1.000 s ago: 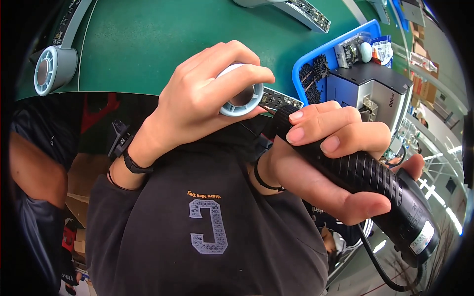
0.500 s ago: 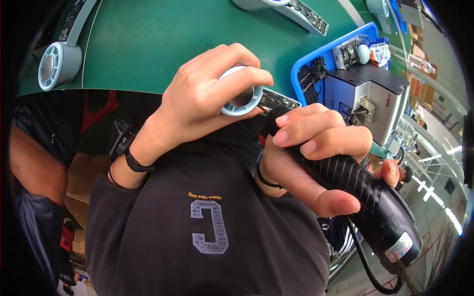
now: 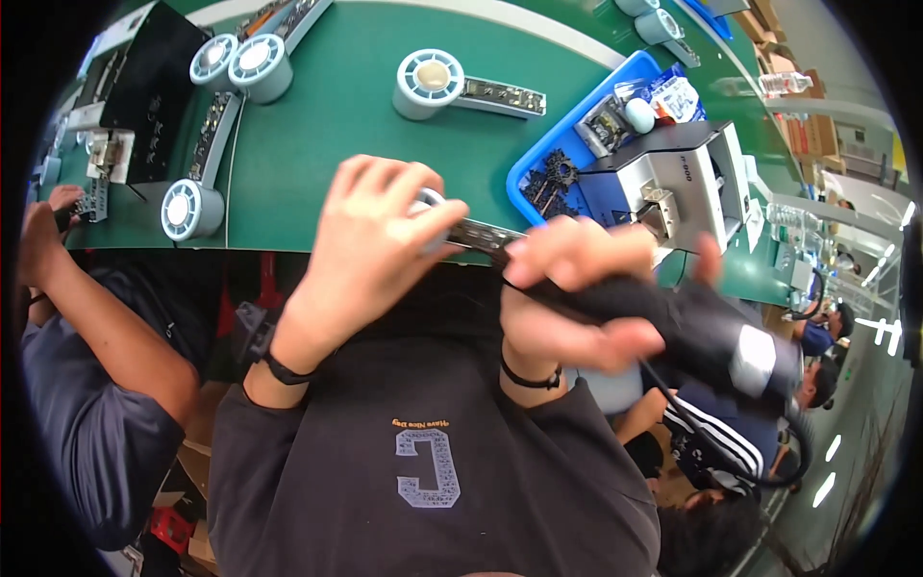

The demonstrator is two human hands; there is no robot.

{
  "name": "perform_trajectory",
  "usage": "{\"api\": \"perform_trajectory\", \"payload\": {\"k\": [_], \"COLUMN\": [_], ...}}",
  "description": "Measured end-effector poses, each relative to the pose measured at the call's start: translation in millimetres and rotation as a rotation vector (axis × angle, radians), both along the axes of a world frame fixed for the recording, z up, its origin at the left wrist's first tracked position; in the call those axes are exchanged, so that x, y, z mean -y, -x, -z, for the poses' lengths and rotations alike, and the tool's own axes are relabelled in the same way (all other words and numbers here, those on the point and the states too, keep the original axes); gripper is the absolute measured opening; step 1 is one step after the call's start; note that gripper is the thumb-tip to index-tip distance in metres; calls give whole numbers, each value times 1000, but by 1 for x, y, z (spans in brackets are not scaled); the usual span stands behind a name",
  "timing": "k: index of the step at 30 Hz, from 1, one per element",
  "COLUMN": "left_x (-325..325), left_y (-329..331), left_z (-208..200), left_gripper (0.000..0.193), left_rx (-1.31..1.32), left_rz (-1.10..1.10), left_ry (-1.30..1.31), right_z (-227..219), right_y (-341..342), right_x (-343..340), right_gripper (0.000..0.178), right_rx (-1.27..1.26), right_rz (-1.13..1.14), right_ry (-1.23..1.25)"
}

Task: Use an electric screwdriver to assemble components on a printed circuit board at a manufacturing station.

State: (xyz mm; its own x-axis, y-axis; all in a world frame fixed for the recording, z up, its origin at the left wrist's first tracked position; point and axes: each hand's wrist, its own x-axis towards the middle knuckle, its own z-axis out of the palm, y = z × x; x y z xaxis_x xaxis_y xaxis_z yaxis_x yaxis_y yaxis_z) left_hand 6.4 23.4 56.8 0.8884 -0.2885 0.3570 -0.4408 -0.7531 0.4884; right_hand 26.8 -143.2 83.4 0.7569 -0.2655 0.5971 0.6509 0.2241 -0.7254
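Observation:
My left hand (image 3: 370, 231) is closed around the round head of a light grey-blue, hair-dryer-shaped plastic unit. Its open handle, lined with a circuit board (image 3: 486, 237), points right toward my other hand. My right hand (image 3: 577, 293) grips a black corded electric screwdriver (image 3: 687, 327), blurred by motion. The tool's front end is at the handle's far end; whether its tip touches a screw is hidden. Both hands are just over the near edge of the green table (image 3: 317, 135).
A similar unit (image 3: 428, 85) lies beyond my hands, with several more at left. At right a blue tray (image 3: 524, 183) holds small black parts and bags, beside a silver-black machine (image 3: 663, 188). Another machine (image 3: 144, 106) and a co-worker's arm (image 3: 115, 317) are at left.
The view has shifted, showing more of the table. The right hand and screwdriver have tilted flatter and blurred. The left hand still holds the unit, its handle now more exposed.

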Motion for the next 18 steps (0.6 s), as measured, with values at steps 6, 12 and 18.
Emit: {"api": "perform_trajectory", "payload": {"k": [6,12,18], "left_x": [-22,16,24], "left_y": [-31,-77,-158], "left_z": [0,-14,-2], "left_gripper": [33,32,32], "left_rx": [203,333,208], "left_rz": [-205,-94,151], "left_ry": [-279,-574,-529], "right_z": [-33,-12,-1], "right_y": [17,23,32], "right_x": [34,48,57], "right_gripper": [78,78,81], "right_rx": [150,59,-42], "right_rz": [251,196,52], "right_ry": [-323,-288,-166]}}
